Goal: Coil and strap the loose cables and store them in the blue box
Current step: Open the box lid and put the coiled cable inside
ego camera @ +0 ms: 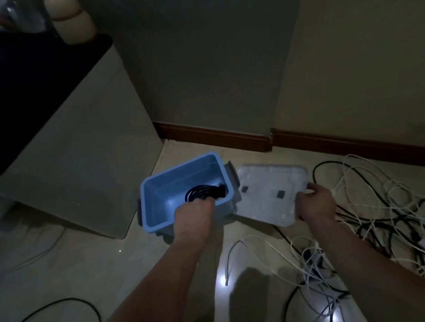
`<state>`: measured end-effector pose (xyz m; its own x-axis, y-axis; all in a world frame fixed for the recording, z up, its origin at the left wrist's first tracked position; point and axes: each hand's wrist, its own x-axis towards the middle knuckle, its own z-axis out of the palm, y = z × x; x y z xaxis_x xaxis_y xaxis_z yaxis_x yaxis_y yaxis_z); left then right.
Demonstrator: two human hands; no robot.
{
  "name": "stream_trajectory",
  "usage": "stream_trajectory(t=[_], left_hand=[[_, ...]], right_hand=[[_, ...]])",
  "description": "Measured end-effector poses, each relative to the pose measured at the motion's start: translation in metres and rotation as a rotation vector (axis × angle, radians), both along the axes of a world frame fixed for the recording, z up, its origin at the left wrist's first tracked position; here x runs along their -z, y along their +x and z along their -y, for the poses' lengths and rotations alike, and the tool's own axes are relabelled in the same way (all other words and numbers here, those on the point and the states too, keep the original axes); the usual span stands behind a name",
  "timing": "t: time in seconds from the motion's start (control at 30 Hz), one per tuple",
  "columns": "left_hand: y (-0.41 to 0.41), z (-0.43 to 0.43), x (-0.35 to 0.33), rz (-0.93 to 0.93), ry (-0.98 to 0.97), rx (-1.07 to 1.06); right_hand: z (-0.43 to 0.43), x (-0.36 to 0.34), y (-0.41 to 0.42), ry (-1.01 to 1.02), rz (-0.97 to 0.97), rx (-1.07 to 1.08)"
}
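Note:
The blue box [157, 193] stands open on the floor near the wall. Inside it lies a coiled black cable [201, 191]. My left hand [192, 216] reaches over the box's near rim, its fingers curled down onto the coil. My right hand [315, 203] grips the near right edge of the clear lid [268, 196], which lies flat on the floor beside the box. A tangle of loose white and black cables [388, 223] spreads over the floor to the right.
A pale cabinet [78, 155] with a dark top stands left of the box. A wooden skirting board [229, 135] runs along the wall behind. A black cable [64, 307] loops on the floor at the lower left.

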<state>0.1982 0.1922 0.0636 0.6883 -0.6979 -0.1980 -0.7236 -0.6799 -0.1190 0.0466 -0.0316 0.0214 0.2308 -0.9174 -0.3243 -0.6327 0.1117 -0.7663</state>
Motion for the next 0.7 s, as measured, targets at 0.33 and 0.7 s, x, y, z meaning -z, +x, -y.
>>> stream_trajectory(t=[0.33,0.7], left_hand=[[0.008,-0.035,-0.009,-0.017,-0.041,0.075],[0.012,-0.039,0.039,-0.086,-0.052,0.076]], right_hand=[[-0.075,0.026,0.070,0.223,-0.021,-0.263],[-0.090,0.059,0.091,0.359,-0.043,-0.486]])
